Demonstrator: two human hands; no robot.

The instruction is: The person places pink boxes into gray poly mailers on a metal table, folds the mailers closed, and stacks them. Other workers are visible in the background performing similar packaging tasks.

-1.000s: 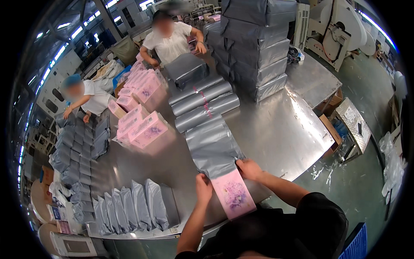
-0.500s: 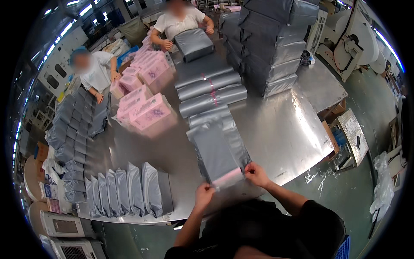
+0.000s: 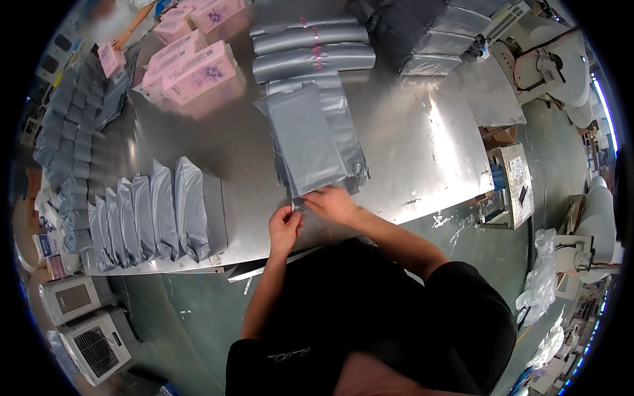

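Note:
A flat grey plastic mailing bag [image 3: 307, 142] lies on a stack of similar bags [image 3: 349, 138], angled across them at the table's near edge. My left hand [image 3: 284, 229] is closed, thumb and fingers pinching the bag's near left corner. Just to its right, my right hand [image 3: 331, 203] reaches across the near end, its fingers closed on the bag's edge and its fingertips partly hidden. Beyond the stack lie several rolled bundles of grey bags [image 3: 314, 63] with pink ties.
Filled grey parcels [image 3: 193, 208] stand in a row at left on the metal table [image 3: 409, 152]. Pink floral packs [image 3: 201, 72] lie far left, near a co-worker's hand [image 3: 121, 41]. Dark stacked parcels [image 3: 432, 65] rise at the far right. White fan-like units [image 3: 96, 346] stand below left.
My view has tipped down toward me. My right hand has come left, close to my left hand. The bag's pink end strip is no longer visible, and the top bag sits more askew.

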